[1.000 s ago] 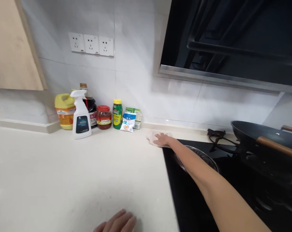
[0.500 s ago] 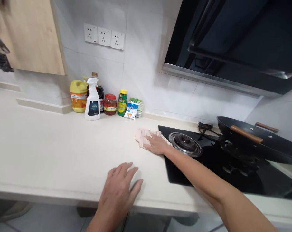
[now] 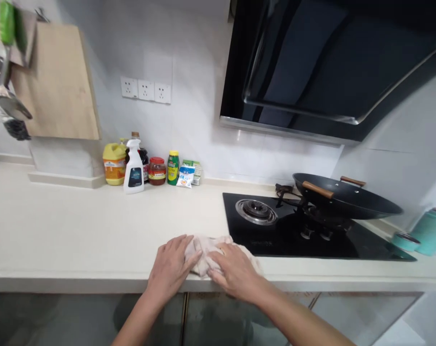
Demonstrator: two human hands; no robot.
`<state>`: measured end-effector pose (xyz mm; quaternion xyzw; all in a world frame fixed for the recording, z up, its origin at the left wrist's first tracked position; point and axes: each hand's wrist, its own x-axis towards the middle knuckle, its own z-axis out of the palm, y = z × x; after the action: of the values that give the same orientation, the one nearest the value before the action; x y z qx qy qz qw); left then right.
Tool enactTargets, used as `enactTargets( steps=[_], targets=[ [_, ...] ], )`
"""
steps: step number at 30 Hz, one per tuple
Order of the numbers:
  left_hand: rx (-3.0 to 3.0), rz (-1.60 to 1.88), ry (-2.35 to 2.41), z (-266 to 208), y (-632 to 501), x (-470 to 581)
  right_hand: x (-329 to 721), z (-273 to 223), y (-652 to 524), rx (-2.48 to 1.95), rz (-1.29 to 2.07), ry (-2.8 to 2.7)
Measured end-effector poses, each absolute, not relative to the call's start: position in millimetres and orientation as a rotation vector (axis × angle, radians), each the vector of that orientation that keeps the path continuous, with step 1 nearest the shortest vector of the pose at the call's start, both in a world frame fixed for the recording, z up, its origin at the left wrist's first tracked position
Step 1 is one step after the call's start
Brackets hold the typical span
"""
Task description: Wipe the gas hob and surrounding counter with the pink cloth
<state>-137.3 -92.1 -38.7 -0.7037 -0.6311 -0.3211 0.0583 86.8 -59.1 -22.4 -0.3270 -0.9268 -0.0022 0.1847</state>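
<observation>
Item: pale pink cloth point(image 3: 206, 250), bunched, at the near edge of the cream tabletop point(image 3: 77, 230), just at 9 o'clock of the black gas hob point(image 3: 293, 235).

Left hand point(image 3: 170, 269): flat on the tabletop, fingers point(image 3: 183, 247) spread and extended, tips touching the cloth's 9 o'clock side; nothing gripped.

Right hand point(image 3: 235, 271): palm down on the cloth, fingers loosely curved over it, pressing rather than clasping; whether any fold is pinched underneath, cannot tell.

At 12 o'clock of the hands, along the tiled wall: yellow jug point(image 3: 114, 163), white spray bottle point(image 3: 134, 166), dark sauce bottle partly hidden behind it, red-lidded jar point(image 3: 157, 171), green bottle point(image 3: 173, 167), small blue-and-white packet point(image 3: 186, 176).

At 2 o'clock: steel burner ring point(image 3: 256, 211), then black wok point(image 3: 343, 199) with wooden handles on the far burner. At 3 o'clock, far end: teal container point(image 3: 432, 230). At 10 o'clock, upper wall: wooden cutting board point(image 3: 55, 81), hanging utensils.

Risks, judged: cloth close to the tabletop's front lip, liable to slide off over the edge under a sideways push; cloth corner near the hob, liable to snag on the burner ring.
</observation>
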Motion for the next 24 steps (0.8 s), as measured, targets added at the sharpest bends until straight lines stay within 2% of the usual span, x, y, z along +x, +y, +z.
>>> enactTargets(
  steps=[3,5,7,12,14,16,19,24],
  targets=[
    [-2.163,-1.093,-1.947,-41.7,-89.4,-142.9,86.0,-24.1,-68.0,-0.91,0.01,-2.545],
    [-2.166,-1.196,-1.977,-43.8,-86.0,-147.5,81.2,-21.2,-70.1,-0.901,0.134,-2.48],
    [-2.146,-1.308,-2.022,-44.8,-82.7,-152.3,73.5,-15.4,-68.9,-0.89,0.378,-2.387],
    [-2.024,-1.535,-2.084,-42.9,-78.7,-160.3,51.0,-0.8,-37.7,-0.823,1.227,-1.92],
    [-1.946,-1.554,-2.116,-42.0,-77.9,-160.5,49.5,2.0,-13.3,-0.762,1.373,-1.778],
    [-1.87,-1.53,-2.167,-41.9,-77.2,-159.4,58.4,4.6,13.9,-0.795,1.131,-1.861],
    [-1.857,-1.439,-2.183,-43.3,-76.6,-157.7,94.2,9.1,48.6,-0.968,0.513,-1.956],
    [-1.943,-1.265,-2.153,-46.1,-75.7,-154.7,185.5,2.3,56.3,-1.096,0.344,-2.037]
  ],
)
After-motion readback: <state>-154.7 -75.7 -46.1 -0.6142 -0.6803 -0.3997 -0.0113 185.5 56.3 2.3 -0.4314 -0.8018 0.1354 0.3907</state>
